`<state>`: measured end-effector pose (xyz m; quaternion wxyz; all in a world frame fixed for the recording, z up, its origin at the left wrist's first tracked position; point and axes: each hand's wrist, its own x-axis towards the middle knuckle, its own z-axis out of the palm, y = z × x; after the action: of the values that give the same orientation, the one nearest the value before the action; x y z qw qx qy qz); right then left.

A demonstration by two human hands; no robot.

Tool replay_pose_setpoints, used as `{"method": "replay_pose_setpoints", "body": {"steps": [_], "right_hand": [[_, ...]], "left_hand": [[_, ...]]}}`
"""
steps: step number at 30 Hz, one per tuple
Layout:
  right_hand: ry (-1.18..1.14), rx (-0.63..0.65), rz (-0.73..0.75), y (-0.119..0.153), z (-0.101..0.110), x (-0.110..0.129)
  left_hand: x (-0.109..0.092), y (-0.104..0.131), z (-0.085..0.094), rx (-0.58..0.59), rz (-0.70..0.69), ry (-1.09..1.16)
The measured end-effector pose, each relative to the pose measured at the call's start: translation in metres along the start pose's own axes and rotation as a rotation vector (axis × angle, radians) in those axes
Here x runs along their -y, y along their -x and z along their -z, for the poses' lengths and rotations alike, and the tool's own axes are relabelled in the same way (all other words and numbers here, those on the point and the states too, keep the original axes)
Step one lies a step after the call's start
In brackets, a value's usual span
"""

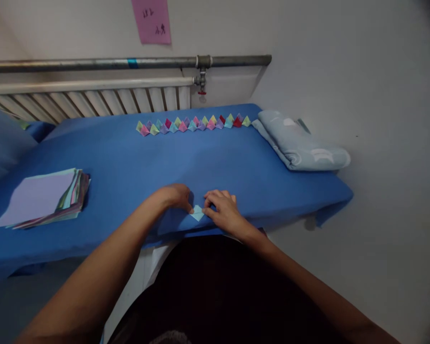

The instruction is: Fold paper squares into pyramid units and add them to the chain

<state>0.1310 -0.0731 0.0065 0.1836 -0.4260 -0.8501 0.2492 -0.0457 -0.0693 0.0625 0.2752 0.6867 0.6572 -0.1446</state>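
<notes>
Blue sheet (129, 153), row of folded shapes (192, 125) behind. Left hand (179, 196), right hand (225, 209) apparently pinch opposite corners of pale-blue paper (198, 213).

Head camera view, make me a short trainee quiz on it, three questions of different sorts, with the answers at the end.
1. Multiple choice: What are the left hand and right hand both touching?
A) a red valve handle
B) a small light-blue paper
C) a pink sheet

2. True or false: The paper stack lies to the left of both hands.

3. Short answer: What folded thing lies by the right end of the row of folded paper pieces?

Key: 1. B. 2. True. 3. The white-patterned cloth.
</notes>
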Motion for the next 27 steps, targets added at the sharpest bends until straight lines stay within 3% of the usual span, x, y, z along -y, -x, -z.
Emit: {"method": "replay_pose_setpoints", "body": {"steps": [7, 11, 18, 27], "right_hand": [[-0.075, -0.111, 0.038, 0.002, -0.008, -0.012], [-0.137, -0.149, 0.044, 0.003, -0.008, -0.014], [-0.195, -0.181, 0.027, 0.003, -0.003, -0.011], [-0.165, -0.057, 0.091, 0.013, 0.001, -0.001]], "left_hand": [[-0.014, -0.007, -0.001, -0.008, -0.236, -0.095], [-0.014, -0.010, 0.000, -0.016, -0.264, -0.093], [-0.007, 0.002, -0.007, -0.128, -0.308, 0.055], [0.014, 0.014, -0.030, -0.278, -0.293, 0.347]]}}
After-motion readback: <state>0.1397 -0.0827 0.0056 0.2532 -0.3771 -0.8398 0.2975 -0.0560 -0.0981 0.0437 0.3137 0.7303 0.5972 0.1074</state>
